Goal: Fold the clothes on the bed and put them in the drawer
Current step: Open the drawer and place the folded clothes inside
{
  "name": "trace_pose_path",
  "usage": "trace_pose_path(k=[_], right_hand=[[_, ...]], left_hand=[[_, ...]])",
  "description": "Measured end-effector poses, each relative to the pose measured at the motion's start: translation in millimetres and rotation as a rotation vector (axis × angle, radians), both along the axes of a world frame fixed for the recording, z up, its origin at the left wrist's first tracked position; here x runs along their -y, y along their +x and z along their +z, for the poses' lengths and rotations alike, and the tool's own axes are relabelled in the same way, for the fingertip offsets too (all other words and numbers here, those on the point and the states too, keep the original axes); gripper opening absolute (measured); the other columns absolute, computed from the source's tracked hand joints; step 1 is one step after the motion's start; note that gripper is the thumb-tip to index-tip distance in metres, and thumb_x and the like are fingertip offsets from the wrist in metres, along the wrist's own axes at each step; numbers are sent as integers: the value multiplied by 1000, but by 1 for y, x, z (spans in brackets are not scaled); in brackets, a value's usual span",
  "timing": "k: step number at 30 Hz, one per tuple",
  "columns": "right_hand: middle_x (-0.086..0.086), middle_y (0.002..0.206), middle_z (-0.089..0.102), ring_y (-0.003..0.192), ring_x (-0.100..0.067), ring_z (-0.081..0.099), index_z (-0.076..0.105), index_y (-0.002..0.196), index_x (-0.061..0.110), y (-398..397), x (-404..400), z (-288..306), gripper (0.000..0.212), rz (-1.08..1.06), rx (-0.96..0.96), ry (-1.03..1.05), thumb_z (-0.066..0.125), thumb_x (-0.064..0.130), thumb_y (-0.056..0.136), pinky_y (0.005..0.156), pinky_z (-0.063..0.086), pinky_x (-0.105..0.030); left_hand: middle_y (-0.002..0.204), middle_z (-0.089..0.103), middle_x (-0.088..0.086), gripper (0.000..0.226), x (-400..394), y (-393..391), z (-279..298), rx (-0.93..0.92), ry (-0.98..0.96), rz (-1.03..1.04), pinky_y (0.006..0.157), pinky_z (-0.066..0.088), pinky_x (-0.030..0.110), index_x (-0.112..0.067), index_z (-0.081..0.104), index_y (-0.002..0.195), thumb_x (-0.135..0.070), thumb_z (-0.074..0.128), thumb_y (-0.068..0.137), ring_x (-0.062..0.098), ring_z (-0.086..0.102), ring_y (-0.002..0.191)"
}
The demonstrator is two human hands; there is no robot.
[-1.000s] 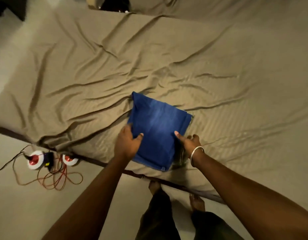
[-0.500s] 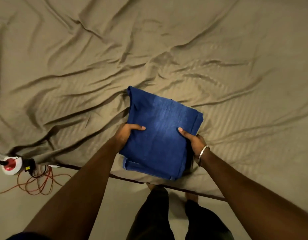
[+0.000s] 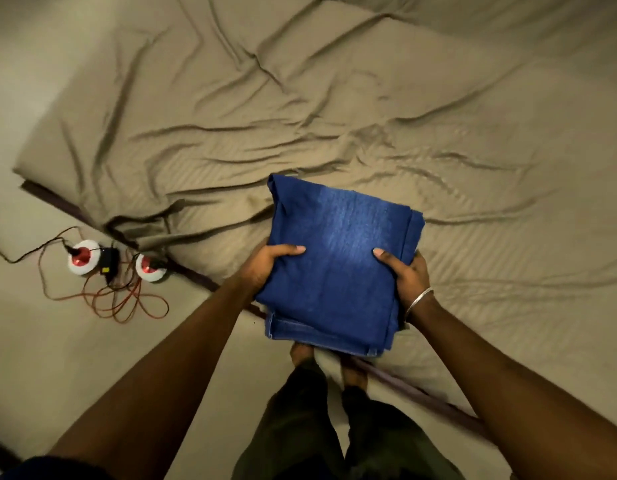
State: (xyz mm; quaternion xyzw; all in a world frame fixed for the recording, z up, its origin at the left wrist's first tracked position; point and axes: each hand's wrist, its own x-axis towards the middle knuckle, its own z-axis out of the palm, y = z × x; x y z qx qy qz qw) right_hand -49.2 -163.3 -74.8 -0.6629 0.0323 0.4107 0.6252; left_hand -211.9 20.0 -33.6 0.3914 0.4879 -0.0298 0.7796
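Note:
A folded pair of blue jeans (image 3: 338, 258) is held up over the near edge of the bed (image 3: 300, 109), which is covered by a wrinkled tan sheet. My left hand (image 3: 265, 265) grips the left side of the bundle, thumb on top and fingers underneath. My right hand (image 3: 406, 275), with a metal bangle on the wrist, grips the right side the same way. The jeans' hem hangs toward my feet. No drawer is in view.
On the floor to the left lie two round white and red sockets (image 3: 83, 261) with a tangle of orange and black cable (image 3: 127, 303). A dark bed-frame edge (image 3: 414, 393) runs diagonally by my feet (image 3: 303, 355).
Both hands have closed on the folded jeans and lifted them off the sheet toward me. The view has shifted, bringing the floor and sockets back in on the left.

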Motion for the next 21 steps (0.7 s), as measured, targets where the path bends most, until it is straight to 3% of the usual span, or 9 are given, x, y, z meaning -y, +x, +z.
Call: trace_pose_path(k=[2, 7, 14, 17, 21], right_hand=[[-10, 111, 72, 101, -31, 70, 60, 115, 8, -7, -2, 26, 61, 92, 12, 25, 86, 27, 64, 89, 56, -54], [-10, 112, 72, 100, -29, 70, 60, 118, 6, -45, -26, 78, 67, 362, 44, 87, 86, 30, 61, 89, 56, -52], [-9, 108, 74, 96, -30, 71, 61, 119, 7, -156, -78, 126, 64, 817, 40, 154, 85, 30, 65, 76, 60, -42], [-8, 103, 75, 92, -27, 72, 63, 114, 9, -235, -97, 144, 46, 1036, 37, 183, 83, 21, 74, 69, 59, -37], [-13, 104, 74, 90, -29, 72, 67, 108, 9, -340, -109, 157, 33, 1264, 36, 185, 79, 12, 78, 75, 60, -43]], left_hand=[[113, 72, 12, 47, 15, -28, 20, 45, 57, 109, 88, 54, 44, -10, 60, 128, -13, 71, 82, 32, 70, 101], [118, 70, 11, 64, 46, -106, 67, 79, 200, 333, 100, 49, 55, -12, 60, 127, -25, 83, 69, 34, 67, 108], [117, 71, 8, 62, 97, -249, 109, 42, 356, 727, 100, 49, 54, -13, 61, 125, -29, 80, 69, 33, 67, 108], [117, 71, 7, 64, 133, -324, 118, 4, 423, 912, 99, 50, 52, -14, 58, 127, -34, 79, 70, 31, 68, 106], [114, 72, 6, 68, 181, -411, 122, -45, 457, 1184, 94, 53, 49, -14, 58, 126, -35, 80, 66, 29, 69, 103]])
